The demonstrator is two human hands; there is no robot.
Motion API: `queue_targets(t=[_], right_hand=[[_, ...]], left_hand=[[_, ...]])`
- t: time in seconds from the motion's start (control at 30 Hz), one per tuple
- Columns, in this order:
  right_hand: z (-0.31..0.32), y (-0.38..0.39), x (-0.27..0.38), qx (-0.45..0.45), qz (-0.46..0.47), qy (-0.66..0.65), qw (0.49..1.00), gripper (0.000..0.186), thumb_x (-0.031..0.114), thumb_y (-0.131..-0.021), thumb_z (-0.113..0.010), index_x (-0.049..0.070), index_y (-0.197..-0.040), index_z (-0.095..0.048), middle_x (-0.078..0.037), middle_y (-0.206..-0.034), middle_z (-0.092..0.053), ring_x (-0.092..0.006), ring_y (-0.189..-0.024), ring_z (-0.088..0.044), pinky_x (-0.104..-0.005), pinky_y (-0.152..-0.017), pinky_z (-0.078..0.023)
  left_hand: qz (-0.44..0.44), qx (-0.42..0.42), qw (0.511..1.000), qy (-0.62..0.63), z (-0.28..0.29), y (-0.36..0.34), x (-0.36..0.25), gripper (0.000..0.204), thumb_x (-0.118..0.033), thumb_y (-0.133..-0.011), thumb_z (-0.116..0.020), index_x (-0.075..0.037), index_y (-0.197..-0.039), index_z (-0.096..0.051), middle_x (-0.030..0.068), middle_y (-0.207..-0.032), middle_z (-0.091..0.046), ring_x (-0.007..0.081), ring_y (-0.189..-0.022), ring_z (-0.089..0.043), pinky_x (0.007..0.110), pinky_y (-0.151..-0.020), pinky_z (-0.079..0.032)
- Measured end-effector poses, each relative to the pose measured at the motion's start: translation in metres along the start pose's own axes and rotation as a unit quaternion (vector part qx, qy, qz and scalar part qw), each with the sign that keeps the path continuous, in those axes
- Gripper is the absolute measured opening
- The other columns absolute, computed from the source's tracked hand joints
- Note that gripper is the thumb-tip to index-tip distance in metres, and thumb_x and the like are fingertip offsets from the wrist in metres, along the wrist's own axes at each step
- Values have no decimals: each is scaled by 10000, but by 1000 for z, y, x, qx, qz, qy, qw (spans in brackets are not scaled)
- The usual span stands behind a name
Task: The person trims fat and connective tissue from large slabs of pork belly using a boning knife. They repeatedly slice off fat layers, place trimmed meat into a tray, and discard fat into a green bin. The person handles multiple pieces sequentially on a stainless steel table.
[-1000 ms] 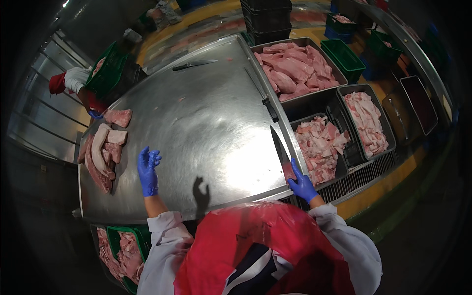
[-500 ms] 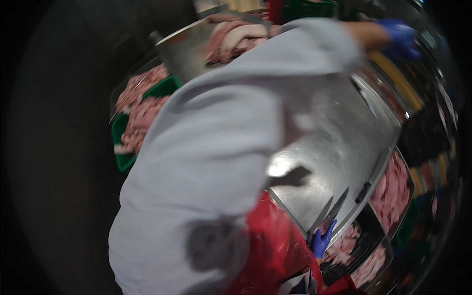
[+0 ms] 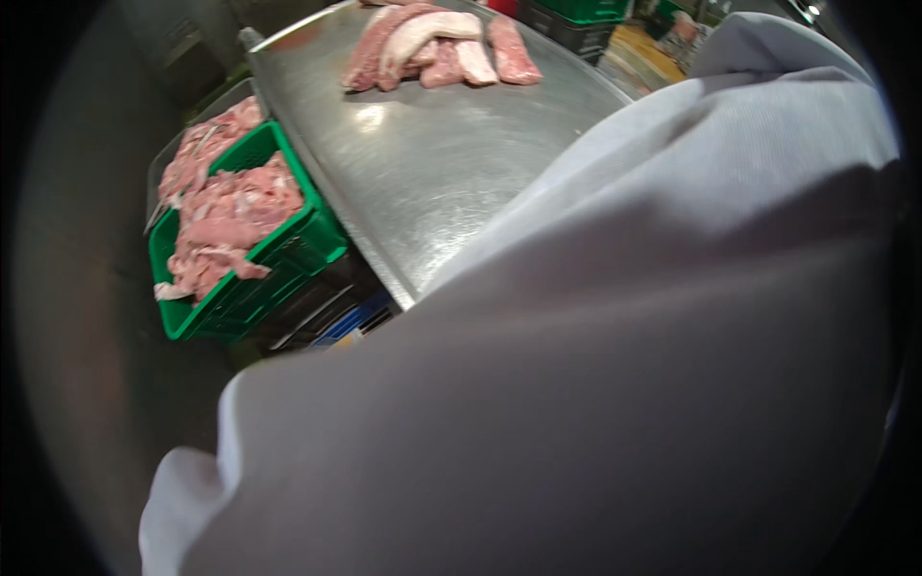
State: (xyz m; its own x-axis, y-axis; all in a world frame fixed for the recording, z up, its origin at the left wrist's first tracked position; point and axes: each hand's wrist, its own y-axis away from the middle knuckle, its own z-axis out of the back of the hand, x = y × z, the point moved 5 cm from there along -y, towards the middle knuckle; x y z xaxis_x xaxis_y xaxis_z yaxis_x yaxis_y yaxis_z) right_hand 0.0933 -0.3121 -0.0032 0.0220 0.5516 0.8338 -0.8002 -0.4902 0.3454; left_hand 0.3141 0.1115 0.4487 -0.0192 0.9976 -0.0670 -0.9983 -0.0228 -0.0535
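A loose white-grey sleeve (image 3: 576, 346) of mine fills the lower and right part of the view, stretching toward the upper right. Neither my left hand nor my right hand shows. Beyond the sleeve lies a steel work table (image 3: 413, 163), partly covered by it. Several long pieces of raw meat (image 3: 461, 62), some with a pale fat layer, rest together at the table's far end.
Left of the table stands a green crate (image 3: 322, 226) heaped with pink meat trimmings (image 3: 235, 211). Behind it, a grey container holds more trimmings (image 3: 221, 134). Stacked dark and green crates (image 3: 567, 29) stand past the far edge. A raised rim (image 3: 331, 197) borders the table.
The view has swung left and closer to the sleeve. Both blue-gloved hands, the knives on the table and the red apron have gone out of view. The green crate shows more fully.
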Motion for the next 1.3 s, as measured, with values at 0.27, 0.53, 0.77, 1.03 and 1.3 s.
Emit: queue_targets(t=[0.27, 0.53, 0.77, 1.03, 1.3], right_hand=[[-20, -33, 35, 48, -23, 24, 998, 799, 91, -912, -588, 163, -1587, -165, -94, -714, -657, -141, -510, -563, -332, -496, -484], [-38, -29, -7, -66, 19, -62, 996, 862, -1, -902, -595, 248, -1599, -153, -2, -735, -583, -78, -606, -517, -258, -527, -445], [-68, -86, 26, -21, -29, -73, 997, 879, -78, -871, -525, 199, -1603, -126, -21, -753, -612, -96, -662, -579, -253, -588, -496], [-132, -145, 96, -85, -94, -59, 990, 886, -27, -892, -518, 309, -1598, -101, -20, -650, -550, -100, -463, -487, -269, -408, -419], [-178, -150, 167, -109, -183, -34, 976, 900, -27, -851, -510, 263, -1603, -109, -18, -682, -550, -94, -489, -492, -257, -421, -420]], left_hand=[[89, 147, 985, 2, -79, -8, 46, 449, -384, -806, -706, -130, -1175, -715, 131, -1226, -670, 285, -1109, -646, 423, -942, -510], [48, 230, 972, -27, -254, 51, 149, 421, -413, -800, -677, -64, -1030, -725, 188, -1079, -702, 365, -986, -669, 462, -844, -527], [223, 274, 933, 71, -392, 191, 416, 569, -438, -825, -688, -40, -1227, -626, 186, -1210, -659, 370, -1131, -618, 436, -947, -487], [504, -26, 858, 94, -390, 270, 671, 949, -463, -751, -773, -30, -1484, -354, 223, -1454, -449, 365, -1311, -496, 423, -1081, -424], [522, -198, 829, -7, -380, 197, 798, 1249, -475, -600, -877, -13, -1535, -190, 231, -1536, -315, 386, -1402, -355, 423, -1139, -352]])
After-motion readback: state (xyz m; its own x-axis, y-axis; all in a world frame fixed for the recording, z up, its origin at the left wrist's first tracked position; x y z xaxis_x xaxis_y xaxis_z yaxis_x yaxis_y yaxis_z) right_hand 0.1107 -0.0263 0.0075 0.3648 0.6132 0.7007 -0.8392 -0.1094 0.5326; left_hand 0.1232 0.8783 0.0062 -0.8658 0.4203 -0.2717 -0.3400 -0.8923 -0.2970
